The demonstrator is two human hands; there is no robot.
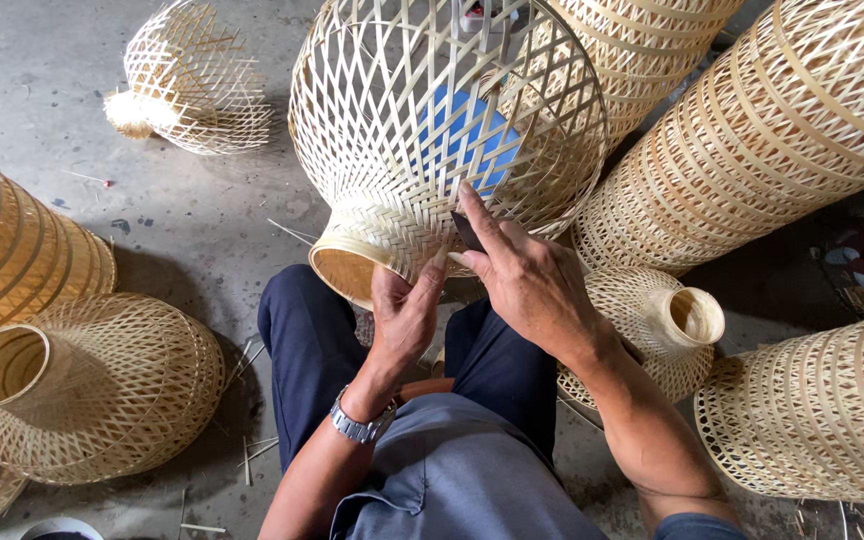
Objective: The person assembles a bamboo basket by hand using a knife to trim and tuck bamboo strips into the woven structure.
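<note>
A large woven bamboo lampshade [432, 130] lies tilted across my knees, its narrow neck [352, 265] pointing toward me. My left hand [404, 315], with a metal watch on the wrist, presses its thumb against the tightly woven neck. My right hand [527, 275] holds a small dark blade [467, 232] against the weave just above the neck, index finger stretched along it. A blue object [467, 135] shows through the open lattice.
More bamboo shades surround me: one on its side at left [92, 385], a ribbed one behind it [12, 250], a small one far back [192, 80], tall stacks at right [762, 140], others by my right arm [662, 330] [822, 410]. Bamboo slivers litter the concrete floor [202, 225].
</note>
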